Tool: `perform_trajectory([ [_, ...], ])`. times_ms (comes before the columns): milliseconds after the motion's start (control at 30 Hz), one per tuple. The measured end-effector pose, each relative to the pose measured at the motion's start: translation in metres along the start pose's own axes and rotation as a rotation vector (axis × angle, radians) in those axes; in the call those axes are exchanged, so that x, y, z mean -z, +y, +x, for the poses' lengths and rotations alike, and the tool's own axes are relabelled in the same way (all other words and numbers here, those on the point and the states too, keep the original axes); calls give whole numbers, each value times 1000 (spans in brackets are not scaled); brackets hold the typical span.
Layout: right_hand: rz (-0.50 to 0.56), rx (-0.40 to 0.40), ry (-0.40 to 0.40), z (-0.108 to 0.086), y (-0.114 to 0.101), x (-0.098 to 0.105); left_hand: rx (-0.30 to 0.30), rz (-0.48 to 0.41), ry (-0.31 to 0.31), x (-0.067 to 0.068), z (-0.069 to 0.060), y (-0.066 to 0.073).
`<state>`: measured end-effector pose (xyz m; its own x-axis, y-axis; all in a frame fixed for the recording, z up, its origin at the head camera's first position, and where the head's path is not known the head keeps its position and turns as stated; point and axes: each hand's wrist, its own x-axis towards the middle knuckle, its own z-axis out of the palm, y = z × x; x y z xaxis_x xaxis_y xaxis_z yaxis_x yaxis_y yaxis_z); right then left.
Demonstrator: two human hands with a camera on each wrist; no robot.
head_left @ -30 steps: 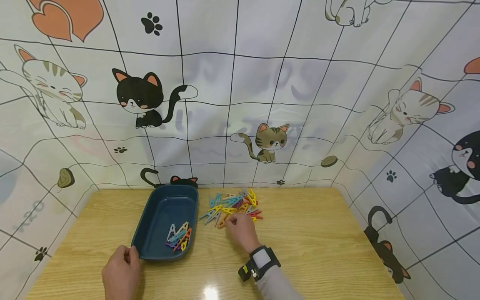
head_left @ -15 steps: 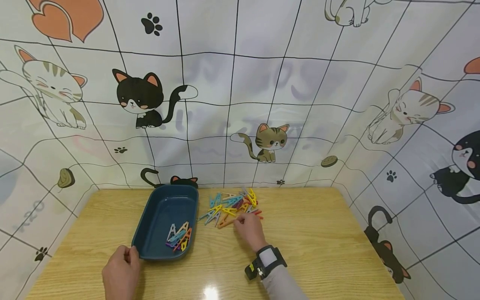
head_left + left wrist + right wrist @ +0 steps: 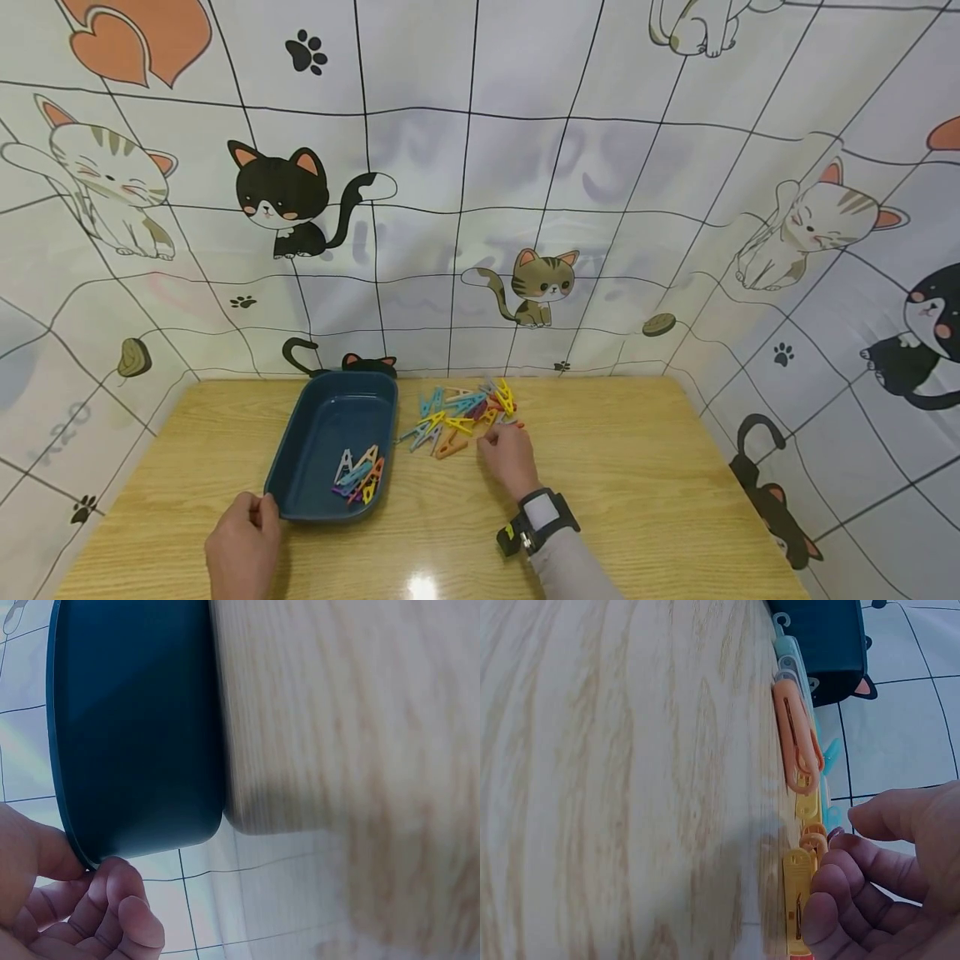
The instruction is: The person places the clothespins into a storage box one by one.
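Note:
My left hand [image 3: 243, 542] pinches the near left corner of a dark blue plastic tray [image 3: 303, 433], thumb and fingertips on the rim. In the tray's near right part lie several coloured clothespins [image 3: 358, 475]. A loose pile of clothespins [image 3: 450, 408] lies on the table to the tray's right. My right hand [image 3: 510, 458] is at the pile's near right edge. In the right wrist view its thumb and index fingertip stand slightly apart, a purple bit beside the index tip. An orange clothespin [image 3: 796, 735] and a yellow clothespin [image 3: 798, 900] lie close by. My hand hides part of the pile.
The wooden table [image 3: 630, 483] ends at a white sheet [image 3: 420, 183] with grid lines and cartoon cats, which rises behind and at both sides. The tray stands near the table's back left.
My right hand has shifted to the right along the pile's near edge, uncovering the orange clothespin. My left hand and the tray have stayed in place.

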<state>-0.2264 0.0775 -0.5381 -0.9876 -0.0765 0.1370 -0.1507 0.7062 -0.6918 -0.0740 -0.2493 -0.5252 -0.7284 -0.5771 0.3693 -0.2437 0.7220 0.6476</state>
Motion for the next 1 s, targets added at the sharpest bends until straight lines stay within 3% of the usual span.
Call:
perform_trajectory([
  [433, -62, -75, -8, 4, -3, -2, -5, -5, -4, 0, 0, -2],
  [767, -166, -45, 26, 7, -8, -5, -6, -2, -6, 0, 1, -2],
  [1000, -249, -107, 1, 12, -9, -10, 24, 2, -28, 1, 1, -2],
])
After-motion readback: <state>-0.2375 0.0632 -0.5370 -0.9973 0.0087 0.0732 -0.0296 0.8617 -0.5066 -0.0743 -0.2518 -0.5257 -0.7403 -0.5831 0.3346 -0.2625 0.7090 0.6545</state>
